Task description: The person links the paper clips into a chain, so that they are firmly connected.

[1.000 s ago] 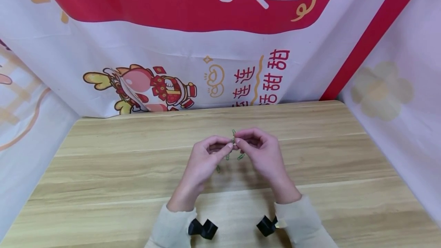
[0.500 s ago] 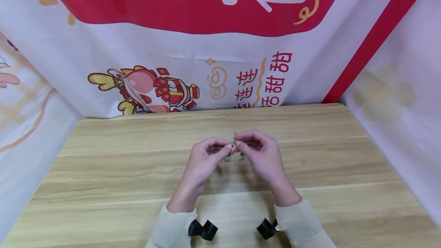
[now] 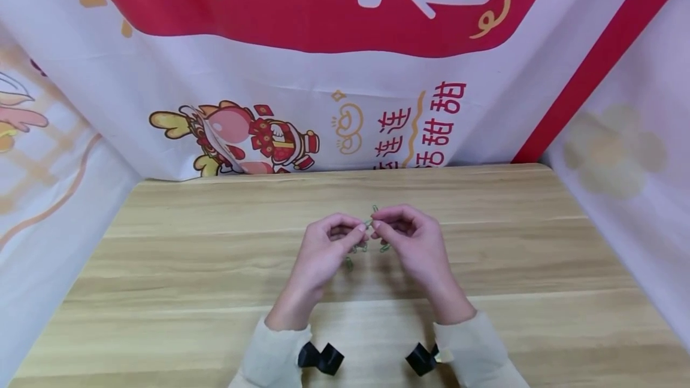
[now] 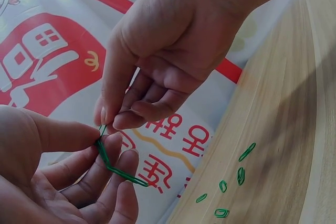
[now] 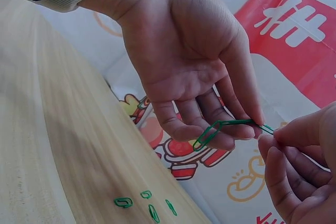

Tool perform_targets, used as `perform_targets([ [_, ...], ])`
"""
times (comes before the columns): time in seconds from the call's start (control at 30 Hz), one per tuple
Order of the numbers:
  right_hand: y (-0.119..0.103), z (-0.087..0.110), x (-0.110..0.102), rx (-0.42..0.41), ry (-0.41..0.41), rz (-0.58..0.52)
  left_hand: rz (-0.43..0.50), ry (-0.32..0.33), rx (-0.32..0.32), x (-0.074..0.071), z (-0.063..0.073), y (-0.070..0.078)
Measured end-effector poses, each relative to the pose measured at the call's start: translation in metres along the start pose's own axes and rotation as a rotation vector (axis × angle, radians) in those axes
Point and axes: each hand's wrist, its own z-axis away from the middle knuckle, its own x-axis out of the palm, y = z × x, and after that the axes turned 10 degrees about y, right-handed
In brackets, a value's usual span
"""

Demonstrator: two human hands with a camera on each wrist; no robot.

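Note:
Above the table, both hands meet with green paper clips between their fingertips. My left hand pinches a short chain of linked paper clips; the chain hangs over its curled fingers in the left wrist view. Facing it, my right hand pinches a green paper clip between thumb and index finger. That clip meets the end of the chain at the left thumb. Fingertips cover the joint, so I cannot tell whether the two are linked. Below the hands, several loose green paper clips lie scattered on the wood.
A light wood-grain table spreads beneath the hands. Behind it hangs a white and red printed cloth, with more cloth at both sides. Black devices sit at the cuffs of the pale sleeves.
The head view has shifted slightly, moving the scene to the right. The gap between the two hands' fingertips has widened a little, and a clip shows across it. Both hands keep their pinch.

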Motion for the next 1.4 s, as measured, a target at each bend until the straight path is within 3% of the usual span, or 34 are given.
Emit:
perform_targets([
  [0.2,0.006,-0.005,-0.006,0.012,0.010,0.098,0.014,0.027,-0.011,-0.005,-0.002,0.001],
  [0.5,0.029,-0.021,-0.027,0.012,0.003,0.453,0.040,0.057,-0.039,-0.008,-0.004,0.002],
  [0.77,0.046,-0.027,-0.031,0.022,-0.043,0.701,0.049,0.082,-0.041,-0.008,-0.004,0.003],
  [1.0,0.052,-0.027,-0.029,-0.019,-0.039,0.762,0.053,0.072,-0.040,-0.008,-0.003,0.004],
  [1.4,0.052,-0.025,-0.030,0.014,-0.034,0.765,0.036,0.060,-0.037,-0.008,-0.002,0.003],
])
